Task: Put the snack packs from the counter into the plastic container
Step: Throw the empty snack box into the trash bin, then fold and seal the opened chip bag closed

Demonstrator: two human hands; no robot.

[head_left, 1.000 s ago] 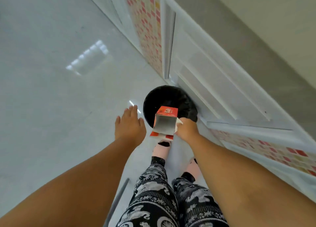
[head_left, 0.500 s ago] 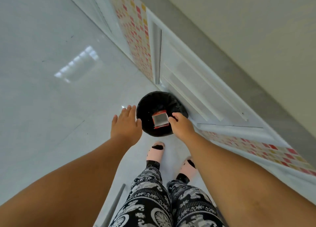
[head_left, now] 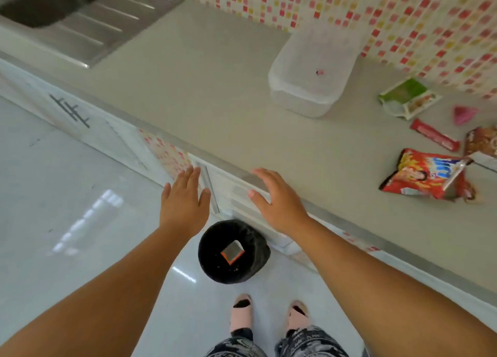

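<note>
A clear plastic container (head_left: 309, 68) with its lid on stands on the beige counter (head_left: 204, 93) near the tiled wall. Right of it lie snack packs: a green pack (head_left: 407, 97), a thin red bar (head_left: 434, 138), a red chips bag (head_left: 427, 175) and a brown pack (head_left: 482, 141) at the frame's edge. My left hand (head_left: 184, 202) and my right hand (head_left: 278, 203) are both empty with fingers spread, raised in front of the counter's edge, well left of the packs.
A black bin (head_left: 232, 251) on the floor below my hands holds an orange box (head_left: 232, 252). A steel sink (head_left: 67, 12) fills the counter's far left. A small pink object (head_left: 464, 114) lies by the packs. White cabinet doors (head_left: 88, 125) run under the counter.
My right hand let the orange box fall into the bin. Both hands rose, and the view lifted from the floor to the counter, showing the container and packs.
</note>
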